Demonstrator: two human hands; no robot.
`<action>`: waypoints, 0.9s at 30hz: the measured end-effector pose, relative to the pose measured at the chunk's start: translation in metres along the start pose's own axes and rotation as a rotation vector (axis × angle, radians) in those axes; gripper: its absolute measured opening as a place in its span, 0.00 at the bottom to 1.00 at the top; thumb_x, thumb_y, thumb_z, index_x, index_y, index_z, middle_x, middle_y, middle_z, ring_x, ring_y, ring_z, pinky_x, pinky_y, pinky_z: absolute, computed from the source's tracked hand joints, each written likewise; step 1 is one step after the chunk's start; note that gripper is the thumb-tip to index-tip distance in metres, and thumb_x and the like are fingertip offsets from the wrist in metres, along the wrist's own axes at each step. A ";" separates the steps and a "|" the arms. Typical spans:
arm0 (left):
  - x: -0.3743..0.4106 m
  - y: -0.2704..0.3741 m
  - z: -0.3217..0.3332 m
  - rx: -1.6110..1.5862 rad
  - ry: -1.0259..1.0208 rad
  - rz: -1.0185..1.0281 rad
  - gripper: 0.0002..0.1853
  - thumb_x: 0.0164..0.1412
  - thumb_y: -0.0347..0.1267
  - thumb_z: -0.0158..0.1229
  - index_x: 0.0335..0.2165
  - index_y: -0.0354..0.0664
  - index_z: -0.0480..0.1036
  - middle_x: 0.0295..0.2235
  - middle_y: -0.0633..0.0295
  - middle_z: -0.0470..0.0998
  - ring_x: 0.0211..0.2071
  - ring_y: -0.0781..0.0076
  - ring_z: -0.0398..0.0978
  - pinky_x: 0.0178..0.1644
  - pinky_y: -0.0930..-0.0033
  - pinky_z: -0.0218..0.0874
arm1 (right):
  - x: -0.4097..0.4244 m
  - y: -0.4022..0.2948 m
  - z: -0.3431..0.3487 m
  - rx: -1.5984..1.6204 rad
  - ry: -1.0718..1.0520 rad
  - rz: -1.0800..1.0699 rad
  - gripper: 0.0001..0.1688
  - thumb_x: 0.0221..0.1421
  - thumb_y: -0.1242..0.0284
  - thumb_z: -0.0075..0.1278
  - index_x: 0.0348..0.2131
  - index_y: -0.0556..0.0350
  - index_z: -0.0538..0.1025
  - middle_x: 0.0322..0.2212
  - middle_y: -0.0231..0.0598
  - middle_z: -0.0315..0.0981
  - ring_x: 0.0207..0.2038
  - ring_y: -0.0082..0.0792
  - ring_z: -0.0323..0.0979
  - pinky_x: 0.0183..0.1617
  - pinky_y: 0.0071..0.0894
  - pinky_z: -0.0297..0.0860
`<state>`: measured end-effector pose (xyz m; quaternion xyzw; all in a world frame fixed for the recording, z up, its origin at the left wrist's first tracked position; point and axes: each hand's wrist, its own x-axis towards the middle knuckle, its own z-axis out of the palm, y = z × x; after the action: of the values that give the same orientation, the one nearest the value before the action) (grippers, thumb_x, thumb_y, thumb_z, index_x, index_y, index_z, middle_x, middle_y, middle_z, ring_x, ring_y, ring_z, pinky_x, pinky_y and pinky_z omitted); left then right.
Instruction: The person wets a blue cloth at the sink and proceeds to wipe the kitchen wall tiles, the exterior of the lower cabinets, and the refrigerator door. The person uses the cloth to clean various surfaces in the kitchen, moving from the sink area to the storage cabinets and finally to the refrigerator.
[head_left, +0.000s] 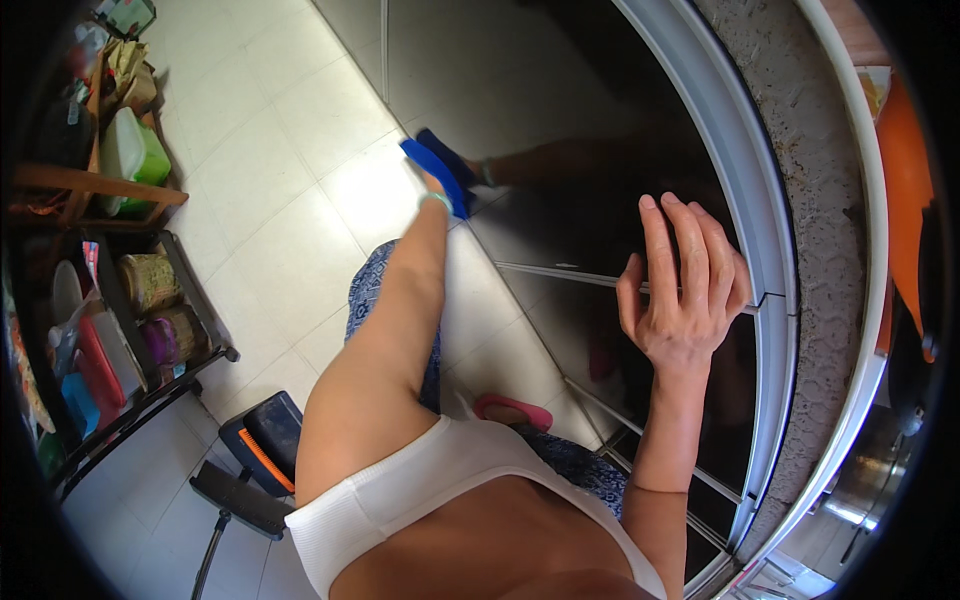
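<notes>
My left hand (433, 184), mostly hidden behind a blue cloth (442, 171), presses it to the lower part of a glossy dark cabinet door (555, 202), close to the floor. A pale band circles that wrist. The door mirrors the cloth and forearm. My right hand (682, 289) is empty, back up, fingers spread and slightly bent, by the door's upper edge and the light metal trim (769, 262). Whether its fingers touch the door, I cannot tell.
A countertop edge (814, 247) curves along the right, with metal pots (866, 480) beyond. Loaded racks (217, 330) stand at left. A dustpan (262, 442) and a broom (238, 499) are at lower left. A pink slipper (517, 411) is on the tiled floor (277, 247).
</notes>
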<state>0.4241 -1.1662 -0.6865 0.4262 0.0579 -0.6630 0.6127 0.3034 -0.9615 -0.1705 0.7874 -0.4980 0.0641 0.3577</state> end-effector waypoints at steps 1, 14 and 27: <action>-0.011 -0.023 -0.009 -0.018 0.001 0.026 0.43 0.61 0.65 0.38 0.56 0.40 0.62 0.53 0.52 0.69 0.51 0.55 0.69 0.58 0.54 0.58 | 0.000 0.000 -0.001 -0.010 -0.009 0.009 0.23 0.47 0.72 0.51 0.46 0.47 0.79 0.48 0.26 0.73 0.51 0.26 0.70 0.53 0.29 0.58; -0.243 -0.032 0.087 0.007 -0.112 0.089 0.35 0.71 0.49 0.31 0.67 0.44 0.36 0.67 0.62 0.45 0.66 0.66 0.46 0.69 0.67 0.35 | -0.006 0.003 -0.009 0.063 -0.042 -0.018 0.26 0.50 0.72 0.50 0.51 0.51 0.74 0.53 0.31 0.70 0.57 0.29 0.66 0.59 0.32 0.56; -0.204 0.218 0.231 0.555 -0.215 0.997 0.30 0.71 0.40 0.36 0.67 0.47 0.44 0.67 0.62 0.49 0.67 0.57 0.45 0.68 0.48 0.33 | -0.006 0.002 -0.013 0.156 0.015 -0.032 0.25 0.46 0.76 0.54 0.48 0.57 0.75 0.50 0.39 0.70 0.56 0.38 0.65 0.60 0.39 0.58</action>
<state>0.4745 -1.2013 -0.3141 0.4768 -0.3882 -0.3244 0.7188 0.3021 -0.9497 -0.1623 0.8201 -0.4764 0.1027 0.3000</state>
